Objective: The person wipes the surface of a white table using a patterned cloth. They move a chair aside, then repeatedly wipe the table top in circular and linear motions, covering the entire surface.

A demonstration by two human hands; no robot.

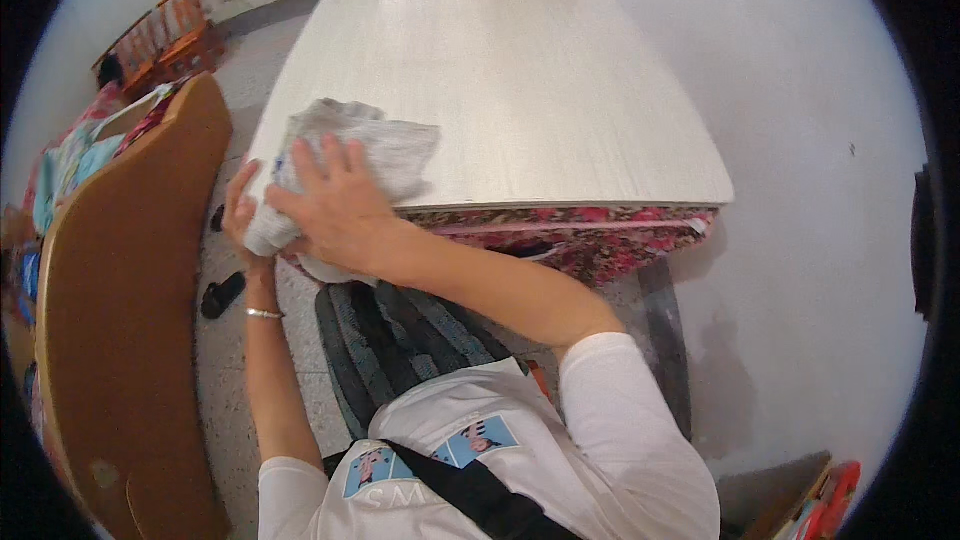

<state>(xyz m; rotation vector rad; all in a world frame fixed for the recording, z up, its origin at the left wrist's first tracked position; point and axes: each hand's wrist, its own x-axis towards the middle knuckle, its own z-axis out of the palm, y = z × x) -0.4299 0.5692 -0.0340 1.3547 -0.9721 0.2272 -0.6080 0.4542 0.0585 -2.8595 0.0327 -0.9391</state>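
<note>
cloth (375,145), grey and bunched, lies at the near left corner of the pale table (520,70), right hand (335,205) pressed flat on top, left hand (240,215) clutching its overhanging edge.

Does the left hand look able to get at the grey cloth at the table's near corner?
Probably yes: the left hand is already at the grey cloth, on its left end at the table corner, with the right hand pressing on top and nothing between.

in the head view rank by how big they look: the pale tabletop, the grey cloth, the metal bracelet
1. Pale wood-grain tabletop
2. Crumpled grey cloth, held under both hands at the table's near-left corner
3. Thin metal bracelet, on the left wrist
</note>
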